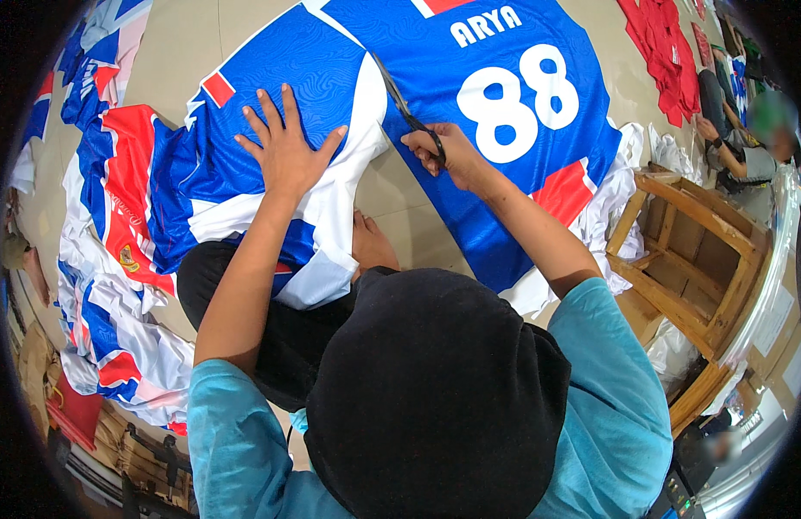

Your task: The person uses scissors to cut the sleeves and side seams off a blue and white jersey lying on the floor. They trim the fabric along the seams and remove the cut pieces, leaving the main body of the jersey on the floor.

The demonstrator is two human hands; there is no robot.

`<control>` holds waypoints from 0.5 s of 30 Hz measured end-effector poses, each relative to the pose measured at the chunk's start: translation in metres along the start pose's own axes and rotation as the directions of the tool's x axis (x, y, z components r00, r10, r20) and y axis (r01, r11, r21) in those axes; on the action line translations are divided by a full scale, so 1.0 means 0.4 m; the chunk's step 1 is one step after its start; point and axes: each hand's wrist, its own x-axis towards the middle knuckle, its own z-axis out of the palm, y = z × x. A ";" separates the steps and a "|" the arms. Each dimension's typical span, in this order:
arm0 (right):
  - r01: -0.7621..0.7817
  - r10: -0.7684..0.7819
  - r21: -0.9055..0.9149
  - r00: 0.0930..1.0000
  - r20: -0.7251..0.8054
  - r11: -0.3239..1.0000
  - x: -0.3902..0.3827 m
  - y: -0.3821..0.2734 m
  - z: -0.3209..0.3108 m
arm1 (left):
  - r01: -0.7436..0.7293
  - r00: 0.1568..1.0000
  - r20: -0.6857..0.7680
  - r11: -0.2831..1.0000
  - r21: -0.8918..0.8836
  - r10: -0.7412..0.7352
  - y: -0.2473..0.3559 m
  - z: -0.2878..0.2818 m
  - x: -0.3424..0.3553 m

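My left hand (284, 160) lies spread, fingers apart, on a blue printed fabric panel (292, 60) with white parts and a small red patch. My right hand (452, 160) grips black scissors (396, 95), whose long blades lie along the edge between that panel and a larger blue jersey piece (513, 199) bearing white printed lettering, large numerals and a red-and-white corner. My bare foot (370, 238) shows on the tiles below the white fabric.
Heaps of blue, white and red fabric (128, 190) lie at left. Red cloth (655, 52) lies at upper right, near another person's arm (729, 160). A wooden stool-like frame (686, 259) stands right, over white scraps. Cardboard (41, 363) is at lower left.
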 end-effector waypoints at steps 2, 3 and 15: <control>0.000 0.000 -0.011 1.000 -0.006 1.000 0.003 0.005 -0.001 | 0.000 1.000 0.002 1.000 0.003 0.000 0.000 0.001 0.000; 0.001 -0.001 -0.018 1.000 -0.008 1.000 0.003 0.004 -0.001 | 0.001 1.000 0.004 1.000 0.004 -0.001 0.001 0.001 0.000; 0.016 -0.016 -0.019 1.000 -0.014 1.000 0.016 -0.002 0.003 | 0.004 1.000 0.011 1.000 0.001 -0.004 0.003 -0.004 -0.001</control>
